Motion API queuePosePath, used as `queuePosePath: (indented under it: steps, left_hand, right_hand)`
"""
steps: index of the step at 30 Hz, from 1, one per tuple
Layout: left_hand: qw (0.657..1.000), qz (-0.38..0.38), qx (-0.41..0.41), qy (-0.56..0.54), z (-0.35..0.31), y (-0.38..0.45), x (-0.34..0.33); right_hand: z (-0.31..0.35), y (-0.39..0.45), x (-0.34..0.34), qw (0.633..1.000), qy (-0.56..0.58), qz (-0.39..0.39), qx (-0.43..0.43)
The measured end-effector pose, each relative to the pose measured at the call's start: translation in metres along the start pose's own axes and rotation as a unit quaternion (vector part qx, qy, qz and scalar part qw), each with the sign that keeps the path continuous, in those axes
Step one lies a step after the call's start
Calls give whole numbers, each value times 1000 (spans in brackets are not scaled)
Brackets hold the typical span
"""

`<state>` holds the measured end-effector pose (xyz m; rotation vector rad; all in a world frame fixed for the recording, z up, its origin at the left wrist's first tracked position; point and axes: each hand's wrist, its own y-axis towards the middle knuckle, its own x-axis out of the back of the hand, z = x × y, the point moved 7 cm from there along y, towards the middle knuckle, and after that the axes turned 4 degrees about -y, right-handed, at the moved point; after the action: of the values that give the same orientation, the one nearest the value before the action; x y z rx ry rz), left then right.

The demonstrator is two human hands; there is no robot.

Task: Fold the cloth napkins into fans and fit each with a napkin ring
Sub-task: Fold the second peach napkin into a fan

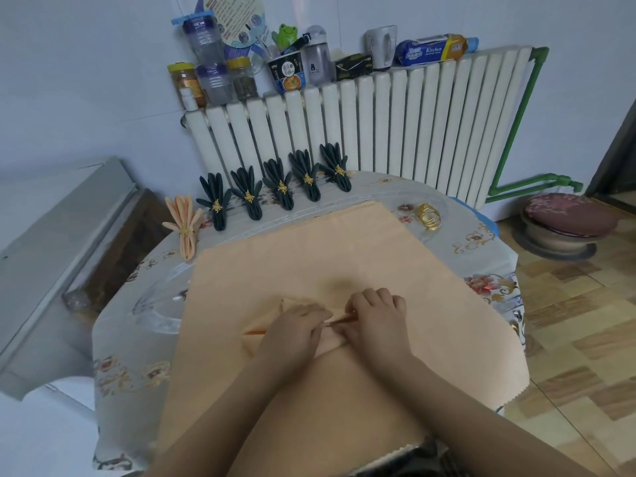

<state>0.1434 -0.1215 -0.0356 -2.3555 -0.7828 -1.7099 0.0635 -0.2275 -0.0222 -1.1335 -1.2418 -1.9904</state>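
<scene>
Item, nearest: peach napkin point(309, 256), spread flat over the table point(137, 366), its near edge hanging off toward me, its far edge reaching past mid-table. Item: my left hand point(292, 333) and right hand point(373, 316), side by side near the middle of the cloth, fingers curled and pinching a low stack of pleats point(285, 309) between them; both grips are closed on the fabric. Step in hand, by my judgement: accordion-pleating, early, since most of the cloth ahead lies unfolded. To do it well: I keep each pleat the same width as the one beneath, run my fingers outward along the crease so the ends match the middle, hold the stack pressed down while drawing the next fold up, and keep the crease parallel to the near edge; the left end of the pleat looks slanted and wants squaring. Risk: letting go with both hands at once would let the stack spring open. Item, farther right: gold rings point(428, 216), a small stack on the table well apart from my hands, to be reached for only once the pleats are gathered. Item, far left: one finished peach fan point(184, 225), ringed. Item, far edge: five dark green fans point(280, 189) in a row, each ringed. Item, behind: white radiator point(395, 118), jars and bottles on top.
</scene>
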Motion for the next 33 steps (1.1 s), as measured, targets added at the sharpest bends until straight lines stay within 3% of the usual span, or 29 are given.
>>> queuePosePath:
  steps: [4,10,15,21,24,27,33]
  left_hand:
    - [998,40,-16,-44,3,-6,-1]
    - [989,-37,42,-138,17,-15,0]
    - [996,29,38,-76,20,-12,-11]
    - [996,74,29,-27,22,-11,-15]
    - [994,83,37,-62,17,-7,-7]
    - [991,116,52,-46,14,8,4]
    - [971,163,155,-87,21,36,7]
  right_hand:
    - [2,1,-3,998,-15,11,58]
    - [-12,2,-5,985,87,54,137]
    - [-18,-1,-6,967,127,111,190]
    - [-14,-3,0,969,95,46,222]
    - [-8,-1,3,969,63,44,235]
    - [-2,7,4,970,11,79,229]
    - [4,32,-10,949,0,270,165]
